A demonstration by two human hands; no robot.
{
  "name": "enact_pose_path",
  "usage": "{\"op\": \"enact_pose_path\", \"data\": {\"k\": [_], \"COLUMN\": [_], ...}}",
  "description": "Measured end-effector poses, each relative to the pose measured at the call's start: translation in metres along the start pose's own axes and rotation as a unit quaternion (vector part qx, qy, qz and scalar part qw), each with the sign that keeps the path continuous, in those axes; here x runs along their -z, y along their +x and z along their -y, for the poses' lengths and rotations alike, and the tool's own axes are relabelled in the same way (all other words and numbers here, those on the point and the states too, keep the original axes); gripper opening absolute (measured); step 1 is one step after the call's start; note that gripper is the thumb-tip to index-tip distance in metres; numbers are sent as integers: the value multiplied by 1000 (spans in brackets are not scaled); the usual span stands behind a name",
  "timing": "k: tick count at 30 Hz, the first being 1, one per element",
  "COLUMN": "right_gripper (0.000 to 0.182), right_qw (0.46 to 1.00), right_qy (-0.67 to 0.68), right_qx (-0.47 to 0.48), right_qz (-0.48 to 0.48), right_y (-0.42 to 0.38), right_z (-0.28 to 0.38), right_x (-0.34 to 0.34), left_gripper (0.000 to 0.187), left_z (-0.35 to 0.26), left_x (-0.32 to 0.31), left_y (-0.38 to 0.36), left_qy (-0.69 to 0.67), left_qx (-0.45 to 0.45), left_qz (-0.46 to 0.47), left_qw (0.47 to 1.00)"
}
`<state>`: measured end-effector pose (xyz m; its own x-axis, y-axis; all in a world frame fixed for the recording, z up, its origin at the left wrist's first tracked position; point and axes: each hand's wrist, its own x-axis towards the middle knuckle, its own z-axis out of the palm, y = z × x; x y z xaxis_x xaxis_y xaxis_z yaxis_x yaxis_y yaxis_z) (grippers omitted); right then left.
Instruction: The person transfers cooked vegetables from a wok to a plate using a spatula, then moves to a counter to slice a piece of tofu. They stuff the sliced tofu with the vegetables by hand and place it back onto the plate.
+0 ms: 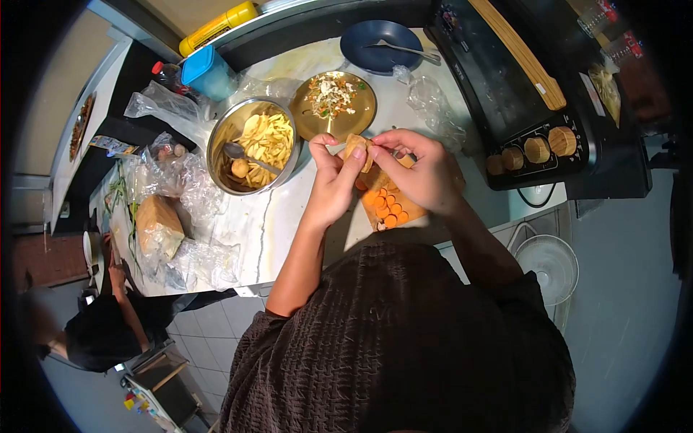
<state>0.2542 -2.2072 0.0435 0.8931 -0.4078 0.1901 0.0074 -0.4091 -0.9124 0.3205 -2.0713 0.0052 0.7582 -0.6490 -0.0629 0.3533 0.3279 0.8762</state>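
Both of my hands meet over a wooden cutting board [419,209], fingers pinched on a small tan, folded piece [355,144] whose kind I cannot make out. My left hand [333,177] grips its left side with thumb and fingers. From the right, my right hand [422,169] pinches its edge. Orange carrot slices [390,209] lie on the board below the hands. Just beyond is a gold plate [303,119] with a chopped mix of orange, green and white bits [332,97]. Left of it stands a steel bowl [215,155] of pale yellow strips [271,137], with a spoon [256,160] in it.
A dark blue plate [354,50] holding a fork-like utensil is at the back. At right stands a black oven [498,86] with wood-look knobs. Plastic bags [202,187], a wrapped tan block [159,220] and a blue container [206,72] crowd the left. Another person [101,325] is at far left.
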Motion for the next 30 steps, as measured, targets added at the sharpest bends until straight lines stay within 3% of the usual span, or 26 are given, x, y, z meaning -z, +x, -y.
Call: {"op": "enact_pose_path", "data": {"k": [2, 4, 6, 7, 8, 11, 17, 30], "right_gripper": [16, 14, 12, 11, 10, 8, 8, 13], "right_qw": [1000, 1000, 999, 998, 997, 996, 993, 995], "right_qy": [19, 6, -10, -30, -49, -49, -90, -70], "right_qx": [12, 26, 38, 50, 62, 68, 81, 73], "right_qz": [-7, -17, -28, -24, -19, -21, -11, -26], "right_y": [2, 4, 7, 10, 11, 12, 16, 15], "right_z": [-4, -1, 3, 6, 8, 11, 12, 4], "right_x": [-7, -9, -8, -6, -5, -6, -7, -9], "left_gripper": [20, 18, 15, 14, 14, 13, 10, 13], "left_z": [-3, 5, 6, 0, -6, -13, -18, -17], "left_x": [4, 14, 12, 12, 12, 10, 6, 12], "left_y": [2, 6, 8, 9, 10, 9, 8, 7], "left_qy": [12, 115, 135, 293, 441, 498, 535, 529], "left_qx": [6, -33, -61, -146, -225, -251, -299, -279], "left_qz": [-7, 48, 0, -23, -45, -56, -78, -84], "left_qw": [1000, 992, 989, 945, 868, 828, 786, 797]}}
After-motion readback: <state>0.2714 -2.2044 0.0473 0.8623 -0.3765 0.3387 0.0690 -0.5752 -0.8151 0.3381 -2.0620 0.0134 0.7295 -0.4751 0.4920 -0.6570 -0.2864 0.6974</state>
